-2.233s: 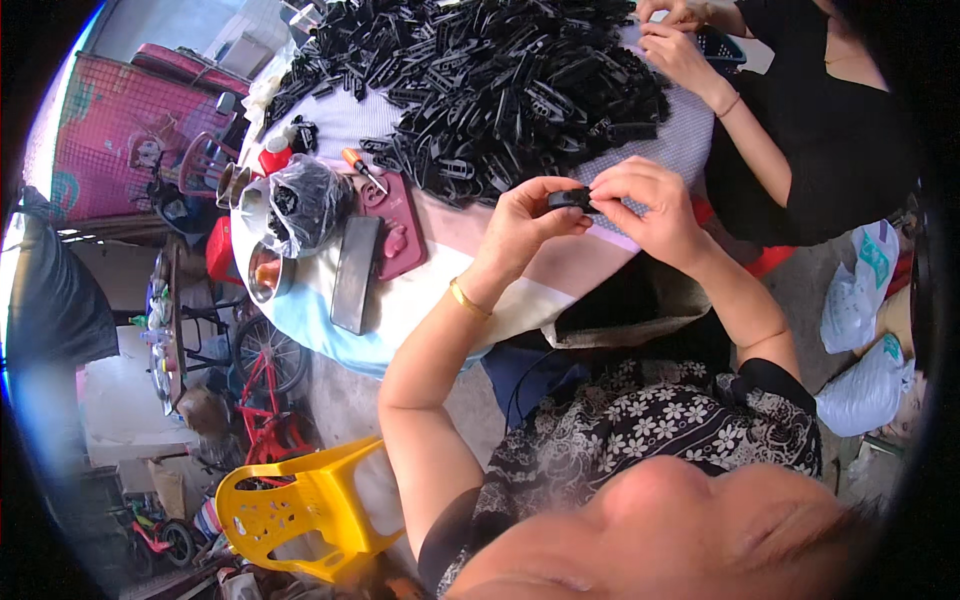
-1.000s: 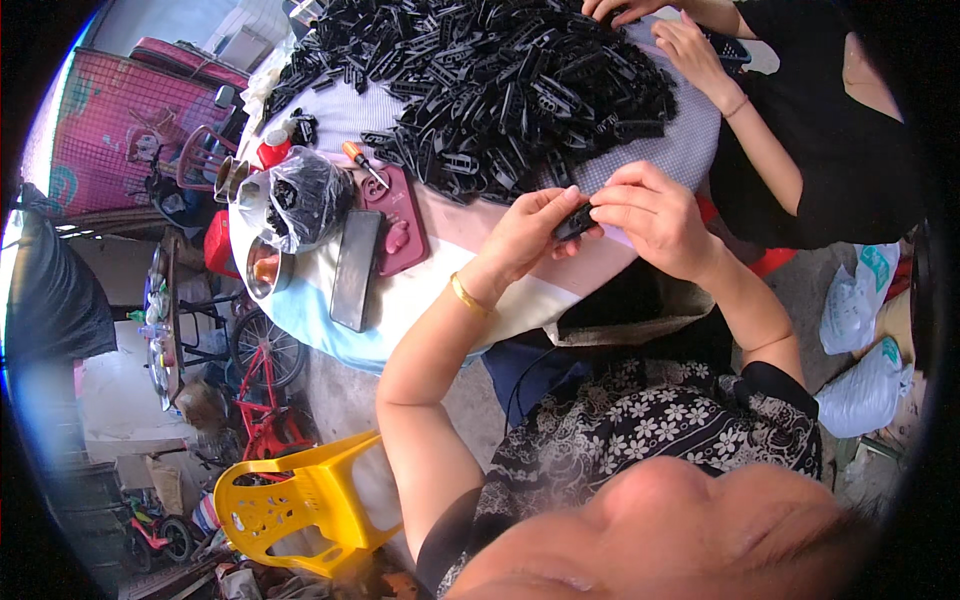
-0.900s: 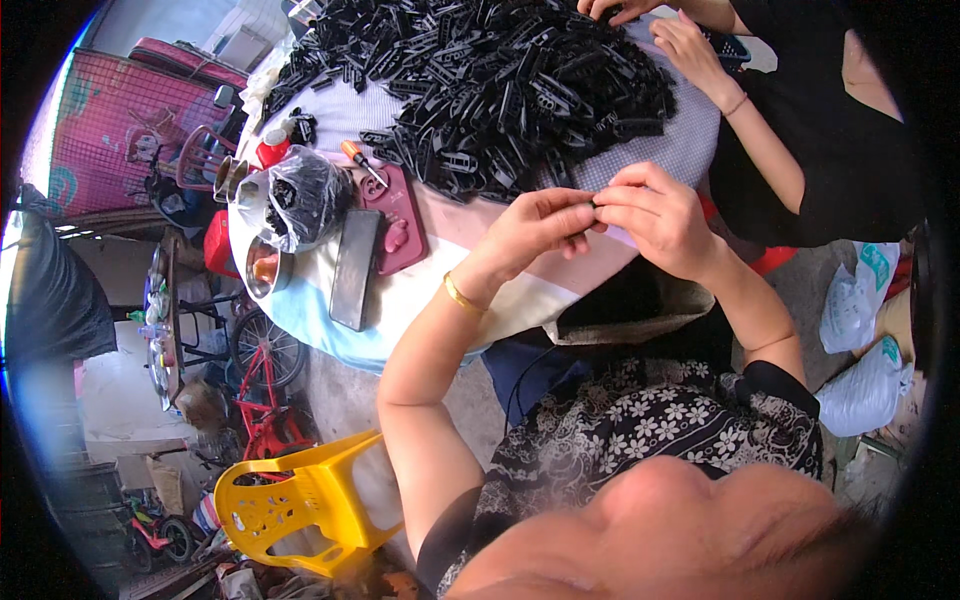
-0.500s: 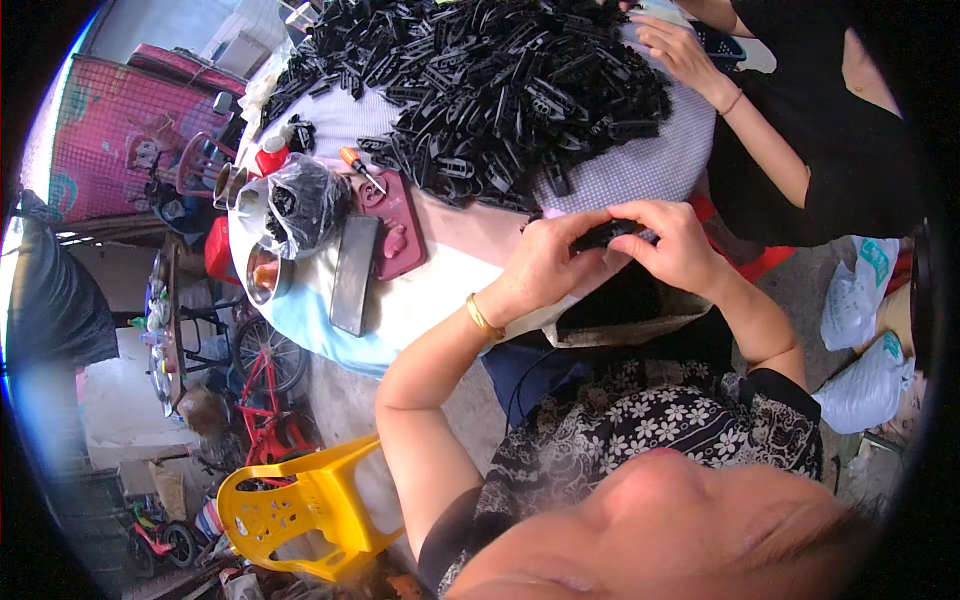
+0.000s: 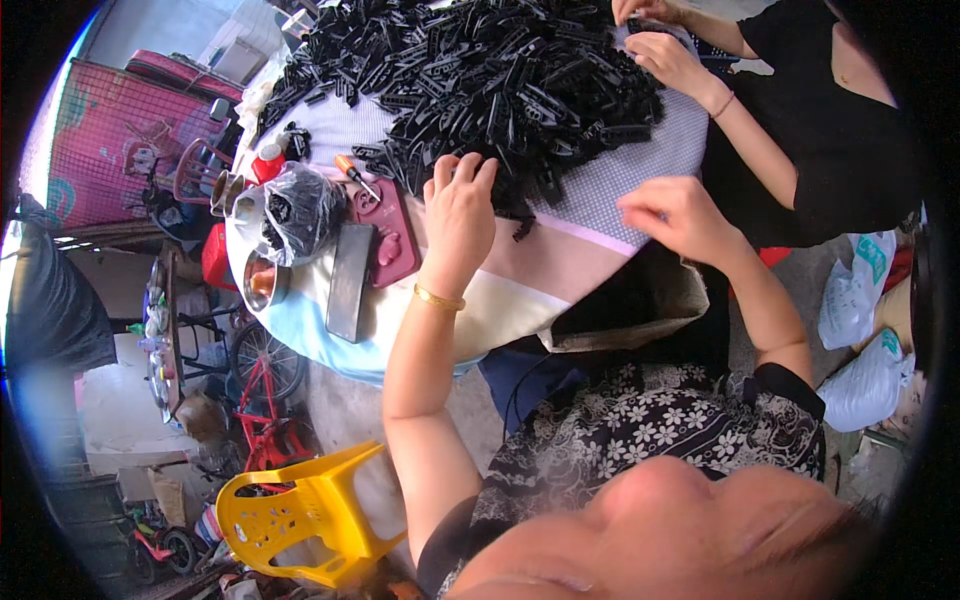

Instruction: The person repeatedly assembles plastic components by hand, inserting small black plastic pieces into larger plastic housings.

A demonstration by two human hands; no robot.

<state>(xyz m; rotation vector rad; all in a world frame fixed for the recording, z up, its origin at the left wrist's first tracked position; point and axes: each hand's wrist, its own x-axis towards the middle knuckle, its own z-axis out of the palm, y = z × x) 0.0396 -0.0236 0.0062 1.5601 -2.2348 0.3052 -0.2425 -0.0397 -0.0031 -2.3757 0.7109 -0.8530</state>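
Note:
A large heap of black plastic clip-like parts (image 5: pixel 510 80) covers the far side of the cloth-covered round table (image 5: pixel 520 262). My left hand (image 5: pixel 462 215) reaches to the near edge of this heap, its fingers bent and apart, with their tips touching or just over the parts. Nothing shows in its grasp. Over the table's near right edge my right hand (image 5: pixel 682 222) hangs in the air, fingers loosely curled, with no part visible in it. Below it a pale-rimmed open bag (image 5: pixel 625 338) with a dark inside sits at my lap.
Left on the table are a maroon tray-like slab (image 5: pixel 402 245), a screwdriver (image 5: pixel 350 170), a dark flat box (image 5: pixel 348 285), a plastic bag of black parts (image 5: pixel 300 215) and a metal bowl (image 5: pixel 268 280). A co-worker's hands (image 5: pixel 670 60) work at far right. A yellow chair (image 5: pixel 310 515) stands lower left.
My hands were together around a black part above the bag. They have parted: the left moved left to the heap, the right stayed near the bag, and that part no longer shows.

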